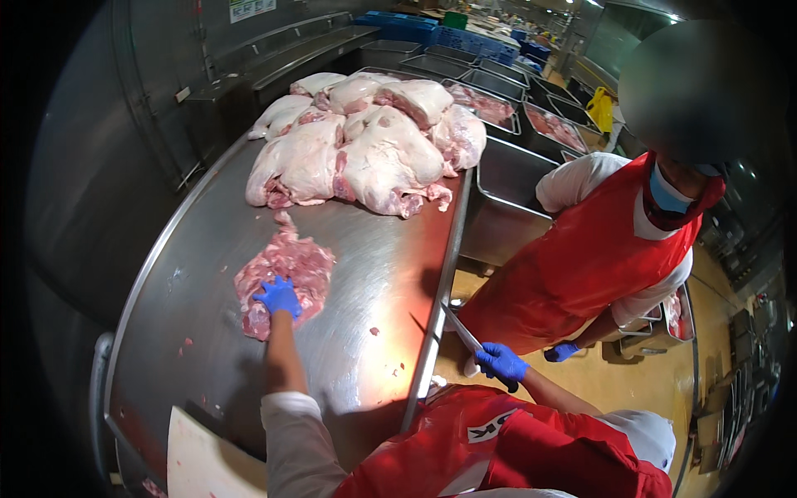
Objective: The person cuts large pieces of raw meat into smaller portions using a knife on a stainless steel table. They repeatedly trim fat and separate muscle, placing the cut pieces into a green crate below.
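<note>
My left hand [279, 297], in a blue glove, lies with spread fingers on a flattened piece of raw, pink-red meat [290, 257] on the steel table. Off the table's right edge, my right hand [501, 363], also gloved in blue, is closed around a knife [462, 327]. Its blade points up and left toward the table's rim; the glove hides most of the handle. Beyond the boned piece, several large pale cuts of meat with skin or fat [386, 158] are heaped at the table's far end.
The steel table [199, 249] has a raised rim and small meat scraps. A white cutting board [203, 456] lies at its near left. To the right stands a co-worker in a red apron [564, 241], one gloved hand [562, 352] lowered. Metal bins [506, 178] line the far right side.
</note>
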The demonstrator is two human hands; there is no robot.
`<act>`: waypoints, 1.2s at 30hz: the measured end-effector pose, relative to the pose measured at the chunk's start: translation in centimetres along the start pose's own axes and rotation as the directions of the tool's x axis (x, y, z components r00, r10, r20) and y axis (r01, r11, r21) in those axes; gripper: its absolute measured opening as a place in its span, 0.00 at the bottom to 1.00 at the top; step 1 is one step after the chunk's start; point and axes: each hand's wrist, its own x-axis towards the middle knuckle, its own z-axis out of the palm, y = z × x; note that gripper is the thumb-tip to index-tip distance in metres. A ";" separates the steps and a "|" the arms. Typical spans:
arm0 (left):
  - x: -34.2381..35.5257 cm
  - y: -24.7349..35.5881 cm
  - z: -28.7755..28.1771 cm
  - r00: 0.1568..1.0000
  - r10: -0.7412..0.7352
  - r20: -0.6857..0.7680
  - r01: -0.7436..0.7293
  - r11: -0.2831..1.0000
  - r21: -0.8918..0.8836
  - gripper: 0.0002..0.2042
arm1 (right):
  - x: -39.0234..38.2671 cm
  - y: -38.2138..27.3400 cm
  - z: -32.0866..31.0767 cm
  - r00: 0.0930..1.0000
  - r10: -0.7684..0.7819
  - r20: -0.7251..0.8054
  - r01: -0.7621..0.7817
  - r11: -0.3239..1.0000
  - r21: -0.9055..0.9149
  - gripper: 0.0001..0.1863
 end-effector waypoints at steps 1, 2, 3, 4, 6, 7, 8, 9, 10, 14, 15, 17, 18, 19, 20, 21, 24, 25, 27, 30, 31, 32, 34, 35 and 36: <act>-0.7 -0.1 3.0 0.996 -0.033 -0.088 0.033 0.999 0.000 0.34 | 0.7 -1.5 0.3 0.996 -0.059 0.067 0.057 0.998 0.029 0.14; -2.2 0.7 4.7 0.983 -0.046 -0.176 0.045 0.999 -0.011 0.30 | 1.6 -1.8 0.4 0.992 -0.090 0.088 0.087 0.996 0.036 0.14; -3.6 1.6 6.2 0.963 -0.054 -0.263 0.050 0.998 -0.024 0.27 | 2.7 -1.8 0.2 0.987 -0.124 0.101 0.120 0.992 0.046 0.14; -5.8 3.3 7.3 0.936 -0.064 -0.347 0.049 0.998 -0.050 0.23 | 3.8 -1.4 0.1 0.982 -0.154 0.109 0.149 0.987 0.058 0.14; -8.9 5.8 8.7 0.920 -0.114 -0.374 0.091 0.993 -0.079 0.22 | 6.7 -0.8 -0.1 0.967 -0.204 0.151 0.200 0.979 0.043 0.14; -10.3 6.1 10.2 0.878 -0.113 -0.466 0.088 0.993 -0.074 0.20 | 7.8 -1.2 -0.1 0.951 -0.248 0.185 0.246 0.969 0.035 0.14; -11.9 6.0 11.6 0.829 -0.110 -0.549 0.089 0.994 -0.064 0.17 | 8.7 -1.7 0.3 0.931 -0.289 0.224 0.289 0.957 0.032 0.14; -13.4 5.7 12.0 0.810 -0.065 -0.583 -0.015 0.991 -0.131 0.15 | 9.1 -2.6 0.7 0.925 -0.305 0.228 0.304 0.952 0.042 0.14; -15.0 5.6 11.8 0.786 -0.022 -0.618 -0.127 0.972 -0.196 0.13 | 10.0 -2.4 0.9 0.924 -0.312 0.221 0.304 0.950 0.070 0.14; -18.0 3.8 10.0 0.772 0.129 -0.623 -0.413 0.846 -0.337 0.09 | 13.2 -2.5 2.7 0.905 -0.353 0.235 0.360 0.933 0.016 0.14; -19.1 3.6 7.8 0.759 0.165 -0.630 -0.464 0.816 -0.345 0.11 | 13.1 -2.7 2.7 0.894 -0.370 0.252 0.381 0.925 0.005 0.14; -19.0 1.8 5.8 0.897 0.082 -0.435 -0.377 0.656 -0.654 0.12 | 12.5 -4.1 3.1 0.872 -0.386 0.302 0.401 0.916 0.014 0.13; -19.1 0.9 4.6 0.946 0.056 -0.318 -0.295 0.547 -0.783 0.12 | 12.2 -4.4 3.2 0.867 -0.378 0.326 0.390 0.920 0.030 0.13; -19.6 2.3 1.1 0.879 -0.024 -0.476 -0.369 0.598 -0.712 0.15 | 12.2 -4.4 2.6 0.871 -0.360 0.335 0.370 0.928 0.037 0.13; -20.9 4.4 -3.7 0.867 -0.067 -0.494 -0.401 0.497 -0.770 0.14 | 12.1 -4.4 2.3 0.874 -0.361 0.325 0.366 0.930 0.048 0.12; -22.8 6.3 -8.5 0.853 -0.123 -0.507 -0.426 0.394 -0.814 0.13 | 11.9 -4.5 2.2 0.874 -0.362 0.324 0.364 0.930 0.058 0.12; -27.3 11.2 -19.3 0.754 0.164 -0.636 -0.656 0.230 -0.719 0.11 | 12.9 -3.5 1.3 0.878 -0.352 0.324 0.343 0.935 0.087 0.13; -28.6 13.0 -22.6 0.669 0.268 -0.693 -0.739 0.136 -0.660 0.10 | 13.7 -2.8 0.6 0.881 -0.347 0.322 0.341 0.937 0.077 0.13; -31.9 14.7 -27.5 0.585 0.461 -0.667 -0.633 -0.254 -0.731 0.10 | 13.1 -3.4 0.6 0.871 -0.350 0.344 0.351 0.934 0.063 0.13; -33.2 16.7 -33.4 0.126 0.586 -0.800 -0.560 -0.624 -0.545 0.11 | 12.6 -4.4 0.4 0.883 -0.336 0.328 0.343 0.938 0.037 0.13; -33.7 17.4 -34.6 0.050 0.581 -0.812 -0.471 -0.703 -0.532 0.12 | 14.3 -2.2 0.8 0.855 -0.401 0.329 0.358 0.915 0.184 0.13; -33.3 19.0 -35.4 -0.043 0.551 -0.834 -0.372 -0.783 -0.498 0.12 | 15.6 0.0 0.1 0.840 -0.456 0.295 0.361 0.874 0.324 0.13; -34.7 19.8 -35.7 -0.075 0.530 -0.845 -0.311 -0.817 -0.485 0.12 | 14.4 -3.1 1.3 0.847 -0.385 0.366 0.319 0.920 0.230 0.12; -35.0 20.0 -35.9 -0.110 0.502 -0.858 -0.269 -0.846 -0.461 0.11 | 12.9 -4.5 0.5 0.877 -0.331 0.349 0.294 0.943 0.155 0.12; -35.2 20.2 -36.1 -0.141 0.485 -0.863 -0.236 -0.863 -0.446 0.11 | 12.7 -4.5 -0.1 0.882 -0.334 0.334 0.297 0.942 0.158 0.12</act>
